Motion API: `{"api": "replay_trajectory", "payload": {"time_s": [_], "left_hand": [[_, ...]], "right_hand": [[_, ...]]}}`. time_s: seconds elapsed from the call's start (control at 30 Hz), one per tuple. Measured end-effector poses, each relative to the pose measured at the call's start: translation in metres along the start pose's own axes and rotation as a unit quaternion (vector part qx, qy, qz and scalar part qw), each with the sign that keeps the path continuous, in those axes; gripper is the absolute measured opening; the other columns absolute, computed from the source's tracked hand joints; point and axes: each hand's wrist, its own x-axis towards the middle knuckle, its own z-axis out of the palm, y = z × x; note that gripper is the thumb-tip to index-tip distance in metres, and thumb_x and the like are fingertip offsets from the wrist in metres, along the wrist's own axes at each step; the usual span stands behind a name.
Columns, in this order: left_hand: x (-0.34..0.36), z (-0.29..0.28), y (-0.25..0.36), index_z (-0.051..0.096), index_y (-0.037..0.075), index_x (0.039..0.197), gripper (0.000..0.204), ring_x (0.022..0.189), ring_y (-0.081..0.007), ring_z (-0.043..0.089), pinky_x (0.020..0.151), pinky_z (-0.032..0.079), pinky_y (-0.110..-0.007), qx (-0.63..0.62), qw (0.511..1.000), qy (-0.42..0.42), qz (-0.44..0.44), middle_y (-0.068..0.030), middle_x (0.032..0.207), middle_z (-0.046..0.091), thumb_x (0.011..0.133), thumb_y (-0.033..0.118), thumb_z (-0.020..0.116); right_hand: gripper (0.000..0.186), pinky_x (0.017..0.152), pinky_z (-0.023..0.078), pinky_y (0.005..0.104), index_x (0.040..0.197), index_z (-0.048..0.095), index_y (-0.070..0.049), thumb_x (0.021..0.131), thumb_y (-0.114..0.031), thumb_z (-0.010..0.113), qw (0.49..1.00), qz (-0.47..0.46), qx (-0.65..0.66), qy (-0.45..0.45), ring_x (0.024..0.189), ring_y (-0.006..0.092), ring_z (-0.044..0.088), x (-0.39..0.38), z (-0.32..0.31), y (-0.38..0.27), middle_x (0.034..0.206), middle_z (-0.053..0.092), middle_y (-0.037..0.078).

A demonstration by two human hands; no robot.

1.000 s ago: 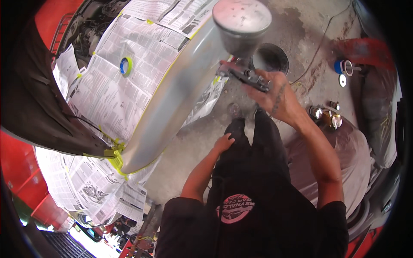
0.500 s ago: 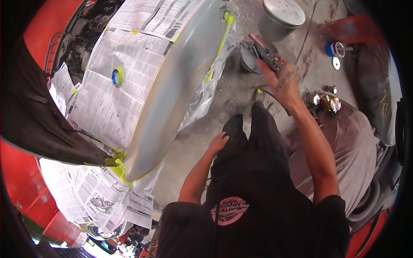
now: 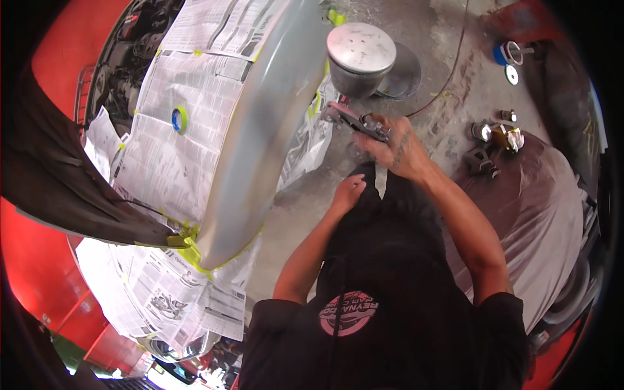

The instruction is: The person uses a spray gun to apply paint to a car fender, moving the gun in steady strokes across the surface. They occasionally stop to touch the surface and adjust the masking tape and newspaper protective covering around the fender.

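My right hand [image 3: 395, 146] is closed round the handle of a spray gun [image 3: 356, 122], its nozzle end directed left towards a grey car panel [image 3: 250, 130]. A metal cup with a pale round lid [image 3: 361, 47] sits on top of the gun. Gun and panel are a short gap apart. In front of my dark trousers hangs my left hand [image 3: 351, 192], loosely open with nothing visible in it; some of its fingers are hard to make out. Newspaper sheets [image 3: 175, 156] cover the areas beside the panel, fixed with yellow-green masking tape [image 3: 188, 253].
A tape roll [image 3: 179, 119] lies on the newspaper. Behind the cup, a round grey object [image 3: 406, 73] rests on the floor, near a thin hose [image 3: 455, 71]. At the right are small cans [image 3: 481, 132], a blue-banded container [image 3: 506, 54] and a cloth-covered shape [image 3: 526, 208].
My right hand has brought the spray gun left and slightly down, nearer the panel. My left hand has risen a little to the right. The view has shifted slightly.
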Motion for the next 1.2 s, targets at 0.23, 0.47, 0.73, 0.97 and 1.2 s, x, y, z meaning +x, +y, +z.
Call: {"api": "replay_trajectory", "payload": {"time_s": [0.23, 0.47, 0.73, 0.97, 1.2], "left_hand": [[-0.018, -0.005, 0.001, 0.069, 0.000, 0.129, 0.039, 0.100, -0.0325, 0.074, 0.091, 0.056, -0.040, 0.004, 1.000, -0.013, -0.020, -0.0222, 0.114, 0.075, 0.099, 0.024, 0.066], [-0.023, -0.020, 0.058, 0.068, -0.004, 0.129, 0.039, 0.098, -0.0267, 0.075, 0.089, 0.056, -0.037, 0.007, 0.998, -0.028, -0.059, -0.0201, 0.112, 0.076, 0.103, 0.025, 0.064], [-0.047, -0.034, -0.012, 0.070, -0.003, 0.126, 0.038, 0.105, -0.0345, 0.071, 0.093, 0.055, -0.041, 0.089, 0.994, -0.007, -0.058, -0.0212, 0.118, 0.074, 0.100, 0.024, 0.064], [-0.111, -0.076, -0.139, 0.073, -0.002, 0.119, 0.042, 0.113, -0.0455, 0.066, 0.099, 0.052, -0.050, 0.268, 0.954, -0.113, -0.074, -0.0262, 0.123, 0.070, 0.098, 0.032, 0.060], [-0.116, -0.055, -0.094, 0.074, -0.002, 0.117, 0.040, 0.110, -0.0445, 0.069, 0.097, 0.053, -0.050, 0.177, 0.975, -0.070, -0.113, -0.0285, 0.112, 0.072, 0.095, 0.029, 0.061]], "right_hand": [[0.038, 0.060, 0.049, 0.0392, 0.112, 0.069, 0.010, 0.095, -0.023, 0.073, 0.987, -0.020, -0.021, 0.158, 0.057, 0.0174, 0.056, 0.005, -0.016, 0.024, 0.065, 0.058, 0.021], [0.032, 0.057, 0.047, 0.0373, 0.108, 0.070, 0.008, 0.095, -0.022, 0.073, 0.991, 0.010, 0.046, 0.125, 0.058, 0.0132, 0.045, -0.012, -0.001, 0.028, 0.063, 0.055, 0.014], [0.037, 0.058, 0.050, 0.0396, 0.108, 0.071, 0.008, 0.092, -0.025, 0.075, 0.997, -0.008, 0.074, 0.029, 0.055, 0.0224, 0.063, -0.031, 0.018, 0.026, 0.066, 0.062, 0.021], [0.038, 0.060, 0.050, 0.0416, 0.110, 0.070, 0.008, 0.094, -0.026, 0.074, 0.989, -0.011, 0.002, 0.146, 0.057, 0.0314, 0.063, -0.013, 0.011, 0.047, 0.066, 0.063, 0.021], [0.034, 0.062, 0.050, 0.0419, 0.108, 0.071, 0.006, 0.094, -0.025, 0.074, 0.987, 0.036, 0.031, 0.155, 0.058, 0.0310, 0.062, -0.020, 0.010, 0.046, 0.068, 0.062, 0.022]]}}
